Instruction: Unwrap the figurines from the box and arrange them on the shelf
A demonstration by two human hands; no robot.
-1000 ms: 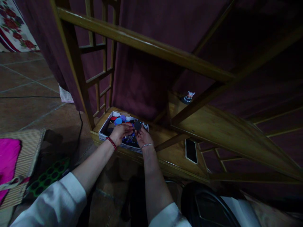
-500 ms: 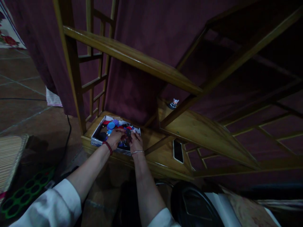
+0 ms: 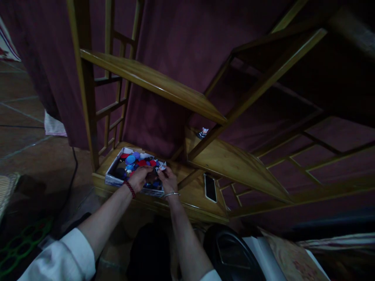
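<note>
An open cardboard box (image 3: 109, 178), white outside, sits on the low wooden shelf, filled with a jumble of small blue, purple, red and black figures. Over its right half, my right hand (image 3: 169, 182) pinches a small figurine (image 3: 161, 168) with a white, pointed-eared top and a dark lower part. My left hand (image 3: 140, 177), with a dark red bead bracelet at the wrist, has its fingers closed at the dark side of that same figurine. Its finer details are too small and dim to make out.
A similar little figurine (image 3: 203, 132) stands on the raised wooden shelf (image 3: 234, 166) to the right. Below it lies a phone (image 3: 210, 188) with a dark screen. Wooden uprights and a slanting upper board (image 3: 152, 80) frame the box. A black rounded seat (image 3: 234, 253) is at the lower right.
The view has shifted, so the shelves sit further left. My hands remain over the box, and the figurine's white top now shows between my fingers, where a dark part showed before.
</note>
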